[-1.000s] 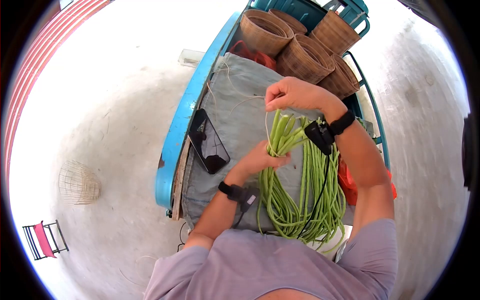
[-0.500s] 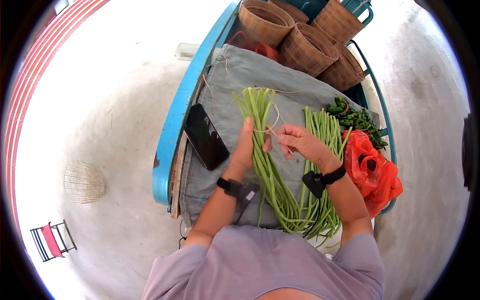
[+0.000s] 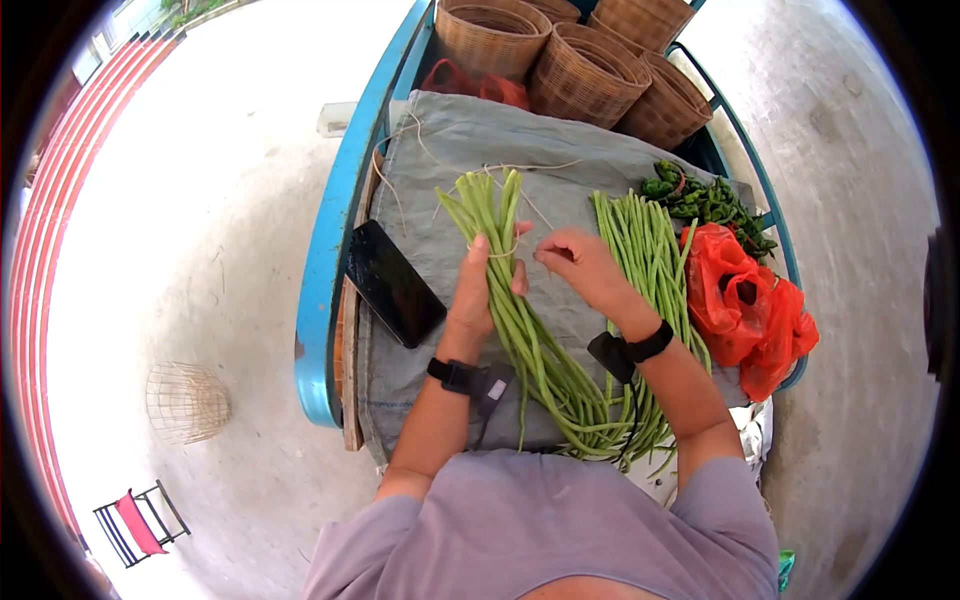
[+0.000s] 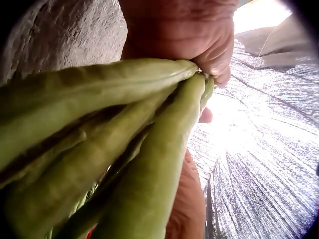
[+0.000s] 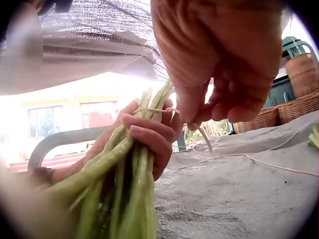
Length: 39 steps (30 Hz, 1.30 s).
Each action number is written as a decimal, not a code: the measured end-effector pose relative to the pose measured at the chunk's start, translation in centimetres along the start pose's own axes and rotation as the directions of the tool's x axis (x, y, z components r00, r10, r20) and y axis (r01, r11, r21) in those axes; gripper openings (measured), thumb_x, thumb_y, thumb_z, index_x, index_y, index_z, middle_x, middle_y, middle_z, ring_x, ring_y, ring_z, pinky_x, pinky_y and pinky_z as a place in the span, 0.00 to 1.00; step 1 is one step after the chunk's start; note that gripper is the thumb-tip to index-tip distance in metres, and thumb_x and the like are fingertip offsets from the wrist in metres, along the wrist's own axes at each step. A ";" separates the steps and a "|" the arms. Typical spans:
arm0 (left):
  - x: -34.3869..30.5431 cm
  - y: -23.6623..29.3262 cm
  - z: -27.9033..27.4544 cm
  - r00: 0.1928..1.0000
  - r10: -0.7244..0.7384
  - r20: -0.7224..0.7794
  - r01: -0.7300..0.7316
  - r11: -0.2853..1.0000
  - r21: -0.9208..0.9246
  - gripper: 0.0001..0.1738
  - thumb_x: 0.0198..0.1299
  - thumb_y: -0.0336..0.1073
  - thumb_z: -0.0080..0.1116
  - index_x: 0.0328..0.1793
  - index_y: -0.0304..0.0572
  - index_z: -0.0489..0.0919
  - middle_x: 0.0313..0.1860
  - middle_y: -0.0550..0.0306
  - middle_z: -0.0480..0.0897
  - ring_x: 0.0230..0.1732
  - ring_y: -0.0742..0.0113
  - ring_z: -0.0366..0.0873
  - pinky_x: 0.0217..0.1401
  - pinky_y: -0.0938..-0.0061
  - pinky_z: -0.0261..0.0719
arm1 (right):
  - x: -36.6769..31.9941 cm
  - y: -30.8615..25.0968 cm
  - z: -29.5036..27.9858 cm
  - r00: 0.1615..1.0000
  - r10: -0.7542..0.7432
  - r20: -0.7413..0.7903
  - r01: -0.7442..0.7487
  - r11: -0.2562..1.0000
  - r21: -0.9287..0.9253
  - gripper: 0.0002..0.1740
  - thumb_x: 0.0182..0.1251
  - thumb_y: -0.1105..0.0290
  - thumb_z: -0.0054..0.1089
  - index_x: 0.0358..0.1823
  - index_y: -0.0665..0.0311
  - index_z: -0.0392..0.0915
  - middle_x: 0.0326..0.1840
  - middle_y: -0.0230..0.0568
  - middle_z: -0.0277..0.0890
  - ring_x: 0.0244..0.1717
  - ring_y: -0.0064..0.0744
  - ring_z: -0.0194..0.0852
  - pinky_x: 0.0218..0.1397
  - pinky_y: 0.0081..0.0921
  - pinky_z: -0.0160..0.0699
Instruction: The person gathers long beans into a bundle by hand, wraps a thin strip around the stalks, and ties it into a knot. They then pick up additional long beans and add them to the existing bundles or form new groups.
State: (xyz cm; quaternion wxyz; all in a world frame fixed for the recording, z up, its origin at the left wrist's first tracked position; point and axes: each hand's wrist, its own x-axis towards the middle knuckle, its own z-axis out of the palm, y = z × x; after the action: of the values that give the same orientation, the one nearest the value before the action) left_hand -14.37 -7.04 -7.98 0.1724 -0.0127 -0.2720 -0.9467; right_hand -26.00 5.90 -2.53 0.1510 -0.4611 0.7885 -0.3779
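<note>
The left hand (image 3: 476, 290) grips a bundle of long green beans (image 3: 530, 330) below its upper ends, thumb on the near side. A thin string (image 5: 154, 110) loops round the bundle just above the fingers in the right wrist view. Right of the bundle, the right hand (image 3: 588, 268) pinches the string's end between thumb and fingertips, a short tail hanging below. Close up in the left wrist view, the beans (image 4: 149, 164) cover part of the left hand (image 4: 184, 35). More long beans (image 3: 640, 240) lie loose on the grey cloth (image 3: 420, 150) to the right.
A black phone (image 3: 395, 285) lies at the cloth's left edge, beside the blue cart rail (image 3: 330, 270). Loose strings (image 3: 540, 166) lie beyond the bundle. Green peppers (image 3: 710, 205) and red plastic bags (image 3: 735, 310) are at right. Wicker baskets (image 3: 590, 75) stand at the back.
The right hand has come down from above the bundle to its right side, still with the string. The left hand has shifted left and upward with the bundle, which now stands more upright.
</note>
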 end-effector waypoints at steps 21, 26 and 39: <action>0.2 -0.4 -0.5 1.000 -0.023 0.016 0.025 0.997 -0.074 0.36 0.70 0.60 0.39 0.73 0.41 0.62 0.44 0.62 0.75 0.25 0.75 0.68 0.30 0.78 0.71 | 2.1 -2.2 1.7 0.958 0.265 0.113 -0.286 0.830 0.479 0.12 0.65 0.63 0.56 0.43 0.65 0.75 0.41 0.33 0.78 0.43 0.21 0.74 0.41 0.23 0.69; 0.0 -0.6 -0.2 0.999 -0.032 -0.041 0.032 0.999 0.019 0.36 0.68 0.61 0.41 0.72 0.43 0.64 0.34 0.59 0.77 0.23 0.75 0.71 0.26 0.80 0.71 | 2.8 -2.6 0.5 0.926 0.330 0.183 -0.377 0.798 0.470 0.13 0.60 0.64 0.58 0.44 0.62 0.76 0.43 0.30 0.79 0.44 0.19 0.74 0.40 0.21 0.66; 0.1 -0.5 -0.7 0.998 -0.027 0.065 0.027 1.000 -0.009 0.35 0.70 0.57 0.40 0.73 0.38 0.61 0.54 0.52 0.77 0.25 0.75 0.70 0.28 0.78 0.71 | 3.2 -3.2 -0.2 0.862 0.378 0.337 -0.494 0.775 0.394 0.16 0.62 0.52 0.54 0.43 0.54 0.78 0.40 0.27 0.81 0.42 0.20 0.76 0.44 0.25 0.63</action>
State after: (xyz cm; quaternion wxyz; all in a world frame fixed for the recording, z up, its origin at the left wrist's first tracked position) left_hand -14.56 -7.07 -8.83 0.1505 -0.0408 -0.2731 -0.9492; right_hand -25.90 2.39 0.29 0.4350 -0.2557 0.7352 -0.4526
